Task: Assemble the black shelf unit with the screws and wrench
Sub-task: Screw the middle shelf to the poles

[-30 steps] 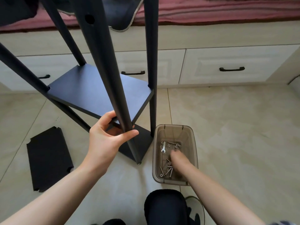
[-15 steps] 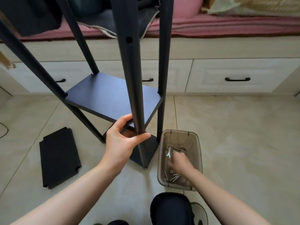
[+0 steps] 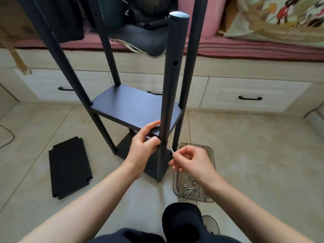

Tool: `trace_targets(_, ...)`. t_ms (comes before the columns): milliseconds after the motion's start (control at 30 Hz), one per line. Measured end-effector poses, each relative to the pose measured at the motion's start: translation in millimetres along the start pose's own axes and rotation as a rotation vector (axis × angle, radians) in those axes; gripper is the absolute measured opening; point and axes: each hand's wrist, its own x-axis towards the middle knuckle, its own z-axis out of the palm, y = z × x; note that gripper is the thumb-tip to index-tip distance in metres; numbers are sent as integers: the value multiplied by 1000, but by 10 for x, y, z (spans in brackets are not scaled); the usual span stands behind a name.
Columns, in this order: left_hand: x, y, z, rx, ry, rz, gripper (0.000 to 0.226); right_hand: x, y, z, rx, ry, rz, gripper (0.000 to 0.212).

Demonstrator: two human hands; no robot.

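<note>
The black shelf unit [image 3: 133,106] stands on the tiled floor with several upright poles and two boards fitted. My left hand [image 3: 142,148] grips the near front pole [image 3: 169,95] where it meets the upper board's corner. My right hand [image 3: 191,159] pinches a long silver screw [image 3: 171,149], its tip close to the pole's right side just below the board. Beneath that hand sits a smoky clear plastic box [image 3: 209,197] holding several loose screws [image 3: 188,189]. No wrench is visible.
A spare black shelf board [image 3: 69,167] lies flat on the floor to the left. White drawers with black handles [image 3: 249,98] run along the back under a red-covered bed. A cable [image 3: 7,139] lies at far left. My dark-clad knee [image 3: 182,223] is at bottom centre.
My right hand has lifted out of the box with a screw and brought it up beside the front pole. The view has tilted up; my left hand still grips the pole.
</note>
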Motion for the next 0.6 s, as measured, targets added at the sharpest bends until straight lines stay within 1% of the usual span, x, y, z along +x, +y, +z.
trace_targets(33,-9,20,-12,-64,-21,-31,42,-15,-23,33,-13,6,-6,10)
trace_targets(100,-22,55,-21,-114,-26,-59,36,-22,-66,83,-21,23,-4,11)
trace_targets(333,1,-12,-16,-113,-8,-18,35,-58,-107,197,-44,35,10,10)
trace_targets(433,38,-55,-3,-153,13,-24,36,-57,-125,221,-29,35,11,10)
trace_targets(500,52,-71,5,-210,48,-9,48,-48,-130,230,-17,42,20,10)
trace_targets(600,47,-57,25,-318,78,15,74,-41,-136,213,-10,59,26,12)
